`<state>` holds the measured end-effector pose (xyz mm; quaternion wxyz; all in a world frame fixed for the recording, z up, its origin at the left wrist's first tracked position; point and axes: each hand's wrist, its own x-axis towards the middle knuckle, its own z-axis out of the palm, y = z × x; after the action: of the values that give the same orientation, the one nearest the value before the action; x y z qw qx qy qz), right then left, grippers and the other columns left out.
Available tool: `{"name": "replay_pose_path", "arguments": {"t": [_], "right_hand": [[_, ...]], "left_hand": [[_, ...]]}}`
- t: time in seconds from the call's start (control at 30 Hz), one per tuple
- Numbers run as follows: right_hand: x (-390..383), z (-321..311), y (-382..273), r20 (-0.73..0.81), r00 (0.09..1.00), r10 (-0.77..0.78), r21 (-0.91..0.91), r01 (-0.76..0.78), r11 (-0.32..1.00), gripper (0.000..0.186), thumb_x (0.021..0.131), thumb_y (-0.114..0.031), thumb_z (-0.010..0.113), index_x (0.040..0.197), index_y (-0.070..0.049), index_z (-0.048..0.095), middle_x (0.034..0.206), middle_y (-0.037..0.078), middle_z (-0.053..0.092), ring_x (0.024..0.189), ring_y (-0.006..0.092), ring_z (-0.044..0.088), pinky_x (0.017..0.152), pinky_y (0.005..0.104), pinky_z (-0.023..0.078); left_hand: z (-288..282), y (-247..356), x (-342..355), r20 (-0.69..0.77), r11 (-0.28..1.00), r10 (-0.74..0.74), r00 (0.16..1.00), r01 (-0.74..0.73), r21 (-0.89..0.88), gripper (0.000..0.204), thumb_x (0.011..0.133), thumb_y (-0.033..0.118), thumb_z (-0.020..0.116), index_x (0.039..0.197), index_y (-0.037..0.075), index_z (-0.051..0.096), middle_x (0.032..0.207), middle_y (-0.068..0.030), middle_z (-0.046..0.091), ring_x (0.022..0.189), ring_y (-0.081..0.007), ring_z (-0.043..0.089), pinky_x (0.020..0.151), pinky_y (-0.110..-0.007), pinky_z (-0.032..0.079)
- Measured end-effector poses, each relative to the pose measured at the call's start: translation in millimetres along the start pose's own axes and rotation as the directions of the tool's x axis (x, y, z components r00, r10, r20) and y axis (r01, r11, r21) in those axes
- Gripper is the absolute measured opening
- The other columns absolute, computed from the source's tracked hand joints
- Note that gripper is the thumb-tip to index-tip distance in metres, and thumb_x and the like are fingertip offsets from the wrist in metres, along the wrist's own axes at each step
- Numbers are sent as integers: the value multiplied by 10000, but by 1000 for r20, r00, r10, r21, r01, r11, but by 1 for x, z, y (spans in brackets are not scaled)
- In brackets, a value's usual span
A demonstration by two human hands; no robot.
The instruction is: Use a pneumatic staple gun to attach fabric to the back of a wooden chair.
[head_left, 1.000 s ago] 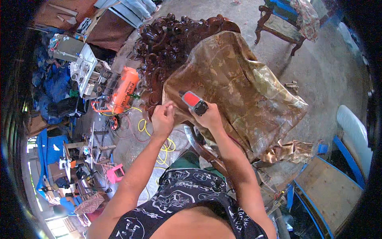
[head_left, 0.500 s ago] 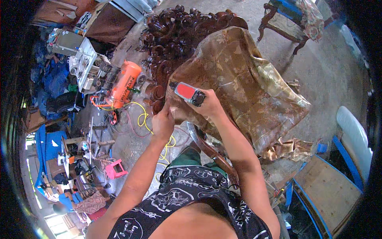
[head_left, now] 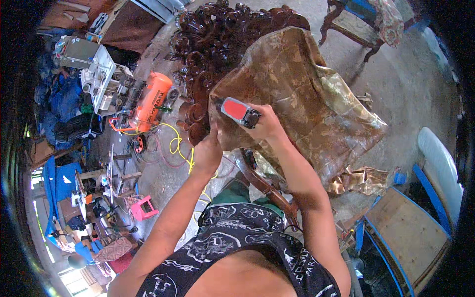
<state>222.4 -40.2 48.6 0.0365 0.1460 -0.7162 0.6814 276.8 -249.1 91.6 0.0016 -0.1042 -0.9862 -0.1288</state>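
Observation:
My right hand (head_left: 267,123) is closed around a staple gun (head_left: 235,108) with a red and grey body. The gun's nose is at the left edge of a brown-gold floral upholstery fabric (head_left: 287,84); whether it touches cannot be told. Just below the nose, my left hand (head_left: 207,154) grips the fabric's edge, thumb on top and fingers mostly hidden. Under the cloth stands a dark, glossy carved wooden chair frame (head_left: 213,44), its ornate part showing at the far left. A curved wooden piece (head_left: 264,185) of it shows between my forearms.
An orange air compressor (head_left: 153,101) stands at the left, with a yellow hose (head_left: 176,143) looping over the floor. A pink stool (head_left: 144,208) sits farther down. Another carved chair (head_left: 354,29) stands far right; blue-edged wooden panels (head_left: 408,232) lie near right.
The staple gun and my right hand have moved slightly right and away from me along the fabric edge. My left hand has shifted a little right, still gripping the cloth.

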Motion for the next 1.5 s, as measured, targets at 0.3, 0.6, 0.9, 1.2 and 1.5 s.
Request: {"name": "replay_pose_path", "arguments": {"t": [0.3,0.6,0.9,1.2,1.5], "right_hand": [[2,0,10,17,999,-52,2,52,999,385,668,-111,749,1047,-72,697,853,165,695,735,224,695,716,312,533],[-5,-20,17,-112,991,-70,-103,59,993,352,684,-101,764,1028,-71,695,783,156,682,671,179,677,685,298,530],[-8,-13,20,-2,1000,10,-48,-10,999,407,674,-121,758,1075,-90,696,835,158,696,696,223,684,711,308,533],[9,-7,15,177,982,-59,35,54,998,508,630,-173,771,1123,-101,672,928,157,700,797,300,690,766,336,541],[20,-15,24,229,961,-154,-46,169,985,565,570,-156,773,1118,-77,662,955,168,694,870,345,680,781,374,544]], "left_hand": [[11,2,4,100,999,-38,994,34,40,440,898,62,472,1330,-16,431,744,-242,644,671,-415,649,576,-508,520],[35,22,24,211,998,-15,977,28,-62,506,873,43,487,1351,-51,346,791,-281,650,757,-439,661,665,-528,524],[17,-1,-2,-5,984,-85,996,83,-155,511,903,93,518,1400,27,417,771,-259,648,700,-441,646,596,-524,518],[17,-2,-4,-160,945,-232,959,184,-271,355,893,76,531,1236,45,619,818,-289,629,727,-448,638,622,-518,504],[13,-4,-3,-97,946,-227,969,196,-258,351,891,88,527,1224,28,622,842,-289,636,744,-440,644,645,-522,508]]}}
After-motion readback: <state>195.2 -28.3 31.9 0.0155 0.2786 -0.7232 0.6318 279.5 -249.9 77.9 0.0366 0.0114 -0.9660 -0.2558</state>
